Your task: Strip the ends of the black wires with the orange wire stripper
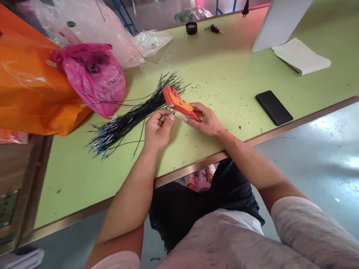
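Observation:
My right hand [206, 118] is wrapped round the handles of a red and orange wire stripper [182, 104], whose head points up and left. Just left of the tool's jaws, my left hand [159, 129] pinches a thin black wire, its end close to the jaws. That wire's other end seems to trail left below the hand. Behind my left hand lies a thick bundle of black wires [137, 112] with blue and silver terminals [105, 136] at the near left end. The far end of the bundle fans out partly behind the tool.
Left of the bundle stand a pink plastic bag [95, 78] and a large orange bag [30, 82]. Dark scraps dot the green table [84, 186]. A black phone [274, 107] lies at right, with a folded cloth [301, 56] beyond. A tape roll [191, 28] sits far back.

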The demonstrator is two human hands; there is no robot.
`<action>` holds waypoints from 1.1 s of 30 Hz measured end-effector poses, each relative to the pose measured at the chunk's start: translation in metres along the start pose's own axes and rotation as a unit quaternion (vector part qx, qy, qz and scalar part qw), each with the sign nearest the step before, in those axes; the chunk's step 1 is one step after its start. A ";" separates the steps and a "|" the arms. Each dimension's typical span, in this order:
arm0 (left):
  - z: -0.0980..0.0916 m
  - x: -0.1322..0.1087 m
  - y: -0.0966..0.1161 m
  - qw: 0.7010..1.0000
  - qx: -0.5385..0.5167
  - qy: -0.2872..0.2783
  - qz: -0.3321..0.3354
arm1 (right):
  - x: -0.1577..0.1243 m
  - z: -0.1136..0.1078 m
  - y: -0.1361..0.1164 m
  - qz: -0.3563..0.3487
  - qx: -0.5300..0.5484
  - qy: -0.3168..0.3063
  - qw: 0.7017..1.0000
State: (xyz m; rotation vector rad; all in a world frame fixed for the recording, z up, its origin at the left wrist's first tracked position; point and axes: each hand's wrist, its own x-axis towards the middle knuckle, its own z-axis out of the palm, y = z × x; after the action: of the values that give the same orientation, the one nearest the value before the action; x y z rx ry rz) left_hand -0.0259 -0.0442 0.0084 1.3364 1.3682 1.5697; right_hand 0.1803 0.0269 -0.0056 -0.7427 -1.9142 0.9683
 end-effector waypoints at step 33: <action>-0.009 0.005 -0.003 0.999 -0.047 0.017 0.014 | -0.008 0.009 -0.004 -0.173 -0.206 0.044 0.962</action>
State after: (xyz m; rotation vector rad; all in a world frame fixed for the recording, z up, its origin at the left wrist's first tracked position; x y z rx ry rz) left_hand -0.0367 -0.0411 0.0073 1.2828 1.2852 1.6623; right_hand 0.1756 0.0154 -0.0090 -0.6368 -2.1006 0.3191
